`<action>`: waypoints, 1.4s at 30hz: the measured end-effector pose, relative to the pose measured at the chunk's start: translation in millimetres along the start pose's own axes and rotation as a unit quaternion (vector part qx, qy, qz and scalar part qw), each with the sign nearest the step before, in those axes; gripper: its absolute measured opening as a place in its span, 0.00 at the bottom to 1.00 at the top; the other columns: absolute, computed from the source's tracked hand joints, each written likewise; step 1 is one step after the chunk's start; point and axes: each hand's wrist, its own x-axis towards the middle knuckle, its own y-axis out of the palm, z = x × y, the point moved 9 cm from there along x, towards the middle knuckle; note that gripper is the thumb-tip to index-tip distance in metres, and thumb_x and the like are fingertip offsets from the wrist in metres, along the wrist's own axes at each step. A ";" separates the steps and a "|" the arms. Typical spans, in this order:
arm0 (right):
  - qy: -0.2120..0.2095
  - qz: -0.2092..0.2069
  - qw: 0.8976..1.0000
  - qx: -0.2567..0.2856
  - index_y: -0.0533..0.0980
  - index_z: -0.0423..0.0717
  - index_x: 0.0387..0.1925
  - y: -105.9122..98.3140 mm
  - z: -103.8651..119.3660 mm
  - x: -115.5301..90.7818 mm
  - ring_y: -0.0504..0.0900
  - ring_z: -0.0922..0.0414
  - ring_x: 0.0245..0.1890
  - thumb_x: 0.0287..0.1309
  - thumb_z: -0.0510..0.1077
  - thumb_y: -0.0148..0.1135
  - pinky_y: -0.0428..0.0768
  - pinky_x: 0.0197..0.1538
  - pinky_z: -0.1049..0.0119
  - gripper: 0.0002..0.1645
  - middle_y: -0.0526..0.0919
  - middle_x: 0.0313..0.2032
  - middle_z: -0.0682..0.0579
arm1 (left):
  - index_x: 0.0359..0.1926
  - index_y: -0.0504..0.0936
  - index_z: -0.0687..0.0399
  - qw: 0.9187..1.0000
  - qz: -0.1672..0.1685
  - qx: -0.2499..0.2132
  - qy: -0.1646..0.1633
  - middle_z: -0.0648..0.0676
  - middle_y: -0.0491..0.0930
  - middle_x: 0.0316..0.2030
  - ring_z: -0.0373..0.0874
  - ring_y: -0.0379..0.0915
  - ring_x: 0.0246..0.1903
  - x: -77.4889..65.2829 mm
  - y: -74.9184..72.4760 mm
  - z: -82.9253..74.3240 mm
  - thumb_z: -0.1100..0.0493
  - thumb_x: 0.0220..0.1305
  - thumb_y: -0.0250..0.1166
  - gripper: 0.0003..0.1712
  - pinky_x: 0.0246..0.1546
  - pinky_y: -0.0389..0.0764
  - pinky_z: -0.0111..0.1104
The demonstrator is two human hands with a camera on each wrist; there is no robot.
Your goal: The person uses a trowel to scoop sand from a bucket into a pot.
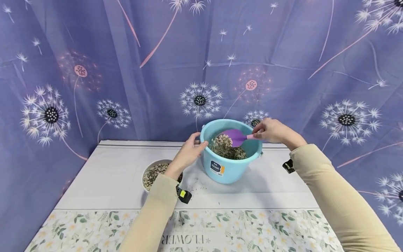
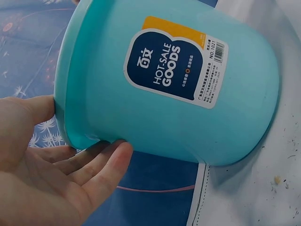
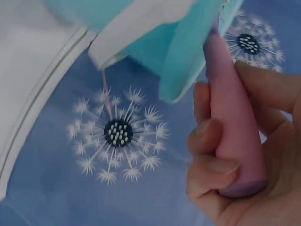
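A light blue plastic bucket (image 1: pixel 234 171) stands on the table, its label facing me. My left hand (image 1: pixel 187 152) grips the left side of its rim; in the left wrist view the thumb lies on the rim and the fingers (image 2: pixel 106 174) are under it against the outer wall. In my right hand (image 1: pixel 275 131) is a small trowel with a purple blade (image 1: pixel 236 135), its pink handle (image 3: pixel 235 122) wrapped by the fingers. The blade tilts inside the bucket over a loose, grainy soil-like mix (image 1: pixel 231 151), with pale grains at its front edge.
Left of the bucket, partly behind my left forearm, a pale bowl (image 1: pixel 153 162) holds more of the grainy mix (image 1: pixel 154 175). Crumbs (image 1: pixel 198 188) lie on the white tabletop cloth (image 1: pixel 110 175). A purple dandelion-print curtain (image 1: pixel 157 87) hangs close behind the bucket.
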 end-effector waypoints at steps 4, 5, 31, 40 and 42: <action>0.003 -0.003 1.000 0.011 0.82 0.41 0.50 -0.1 -5.4 -1.3 0.81 0.48 0.44 0.65 0.51 0.63 0.78 0.49 0.47 0.20 0.86 0.42 0.46 | 0.75 0.54 0.52 1.000 0.001 0.005 0.001 0.60 0.69 0.62 0.51 0.73 0.55 -0.4 0.6 -0.9 0.49 0.73 0.57 0.37 0.49 0.80 0.40; 0.003 0.002 1.000 0.021 0.82 0.40 0.50 0.4 -6.6 -1.9 0.81 0.48 0.44 0.65 0.50 0.63 0.78 0.49 0.48 0.19 0.85 0.42 0.45 | 0.75 0.54 0.52 1.000 0.001 0.005 0.001 0.60 0.69 0.62 0.51 0.74 0.55 -0.7 0.9 -1.1 0.48 0.73 0.57 0.37 0.49 0.80 0.40; -0.008 0.046 0.989 0.143 0.78 0.36 0.55 -9.9 21.7 -16.9 0.67 0.59 0.19 0.67 0.41 0.58 0.70 0.22 0.68 0.19 0.82 0.32 0.46 | 0.76 0.50 0.51 0.993 0.034 0.108 0.015 0.63 0.61 0.69 0.58 0.60 0.66 -36.4 -43.9 -23.1 0.40 0.70 0.57 0.44 0.65 0.64 0.52; -0.042 0.058 0.987 0.147 0.78 0.35 0.55 4.6 71.5 -19.3 0.69 0.59 0.20 0.67 0.39 0.58 0.70 0.22 0.68 0.18 0.83 0.32 0.50 | 0.78 0.43 0.47 0.975 0.058 0.208 0.047 0.64 0.39 0.75 0.68 0.42 0.71 -104.8 -111.1 6.5 0.44 0.56 0.73 0.61 0.63 0.49 0.68; -0.050 0.063 0.986 0.149 0.79 0.36 0.55 10.8 82.1 -18.2 0.70 0.59 0.22 0.66 0.38 0.57 0.70 0.23 0.70 0.18 0.84 0.34 0.49 | 0.78 0.41 0.46 0.975 0.048 0.212 0.046 0.64 0.38 0.75 0.68 0.36 0.71 -115.6 -120.3 16.5 0.45 0.54 0.75 0.63 0.62 0.47 0.69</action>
